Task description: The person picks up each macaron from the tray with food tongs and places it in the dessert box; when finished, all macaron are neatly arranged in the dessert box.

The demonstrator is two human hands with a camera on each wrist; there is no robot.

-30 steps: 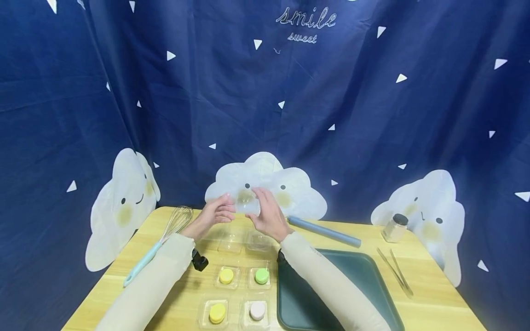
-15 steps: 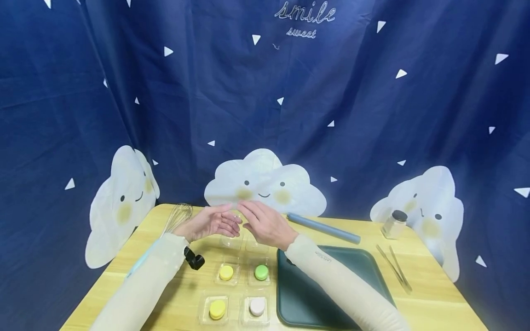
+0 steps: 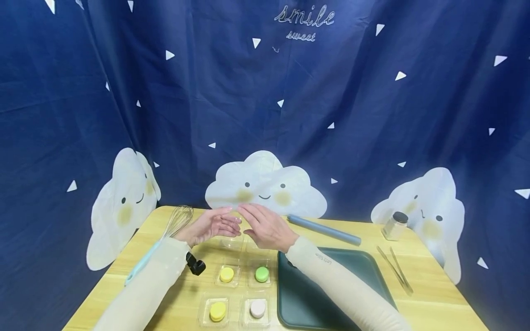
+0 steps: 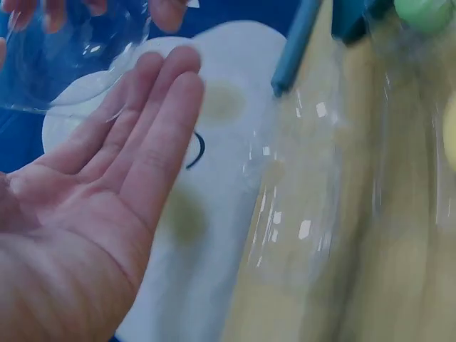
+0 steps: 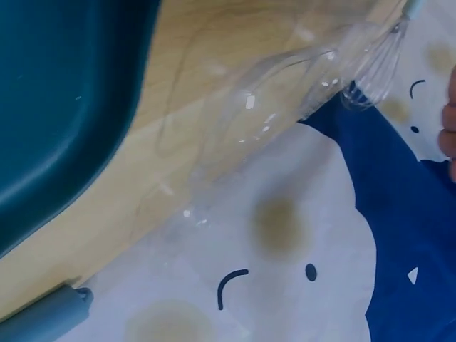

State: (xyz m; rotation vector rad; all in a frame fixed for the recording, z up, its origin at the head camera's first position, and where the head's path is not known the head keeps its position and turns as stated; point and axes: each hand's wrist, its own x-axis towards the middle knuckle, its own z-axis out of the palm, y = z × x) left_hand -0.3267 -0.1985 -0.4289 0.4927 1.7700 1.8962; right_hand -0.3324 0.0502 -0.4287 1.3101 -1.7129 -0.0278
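Between fingers of the right hand (image 3: 268, 227): one clear container (image 4: 78, 64), apparently held, newly lowered, handling seemingly unfinished; left hand (image 3: 210, 227) straight-fingered alongside.

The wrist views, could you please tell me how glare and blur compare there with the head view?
Left wrist: white glints on the clear packaging, with the green macaron soft at the top edge; right wrist: glints on clear plastic, its outlines faint; head: bright and sharper, with a soft shadow beside the left sleeve.
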